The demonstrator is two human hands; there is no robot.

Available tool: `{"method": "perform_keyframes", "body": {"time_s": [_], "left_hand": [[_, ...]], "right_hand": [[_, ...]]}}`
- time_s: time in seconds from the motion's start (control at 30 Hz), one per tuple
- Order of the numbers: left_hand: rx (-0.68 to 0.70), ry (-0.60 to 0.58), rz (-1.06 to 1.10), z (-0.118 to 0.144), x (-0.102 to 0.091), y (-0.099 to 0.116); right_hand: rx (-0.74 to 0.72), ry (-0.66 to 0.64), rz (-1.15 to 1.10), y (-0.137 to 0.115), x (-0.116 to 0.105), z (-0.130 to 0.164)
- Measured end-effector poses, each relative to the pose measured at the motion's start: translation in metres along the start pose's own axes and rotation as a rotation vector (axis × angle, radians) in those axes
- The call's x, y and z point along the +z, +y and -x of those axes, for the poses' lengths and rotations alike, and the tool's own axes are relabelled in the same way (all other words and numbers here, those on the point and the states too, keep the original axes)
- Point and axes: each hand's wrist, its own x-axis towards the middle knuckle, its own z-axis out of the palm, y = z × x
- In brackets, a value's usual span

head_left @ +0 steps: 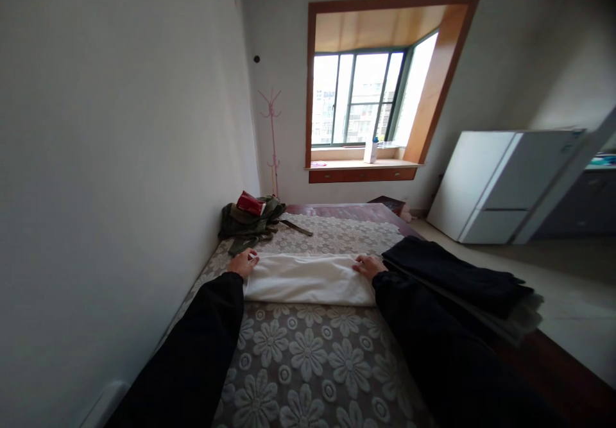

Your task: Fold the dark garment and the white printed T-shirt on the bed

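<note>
- We are working over a counter [332, 210], which a flowered cover [308, 354] is mostly hiding.
- Dark folded clothes [457, 277] are lying on the right, just beside our right sleeve [409, 312].
- A folded white cloth [308, 280] is lying flat and crosswise, stretching between our two hands.
- A dark green bag [250, 228] is resting beyond our left hand, a red packet [251, 203] sitting on it.
- Our left grip [243, 262] is pinching the white cloth's far left corner, our right grip [369, 266] its far right.

Dark sleeves [192, 344] cut off below, pink rack [273, 136] hidden at foot, grey cabinet [577, 206] cropped right (items [604, 159] atop unclear)
</note>
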Motion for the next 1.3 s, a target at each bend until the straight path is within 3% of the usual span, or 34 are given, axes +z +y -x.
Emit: {"method": "perform_keyframes", "body": {"time_s": [0.17, 0.37, 0.63, 0.8, 1.0, 1.1, 1.17, 1.3], "left_hand": [[0.064, 0.019, 0.020, -0.007, 0.003, -0.010], [0.036, -0.015, -0.024, -0.010, 0.015, -0.008], [0.041, -0.054, -0.067, -0.025, 0.030, 0.012], [0.080, 0.002, -0.044, -0.024, 0.032, 0.018], [0.011, 0.083, -0.058, -0.010, 0.029, 0.008], [-0.030, 0.117, -0.031, -0.002, 0.022, 0.000], [-0.075, 0.125, 0.002, 0.004, 0.015, -0.010], [-0.172, 0.113, 0.109, 0.024, 0.003, -0.033]], "right_hand": [[-0.035, -0.009, -0.013, 0.006, -0.003, -0.010], [0.045, -0.070, 0.034, -0.001, -0.001, -0.020], [0.043, -0.139, 0.043, -0.028, 0.004, -0.039], [-0.030, -0.037, 0.050, -0.032, 0.002, -0.027], [-0.035, 0.072, 0.141, -0.036, -0.004, 0.003], [-0.166, 0.093, 0.138, -0.056, -0.008, 0.020], [-0.287, 0.042, 0.105, -0.079, -0.003, 0.034], [-0.517, -0.129, -0.002, -0.154, 0.026, 0.062]]}}
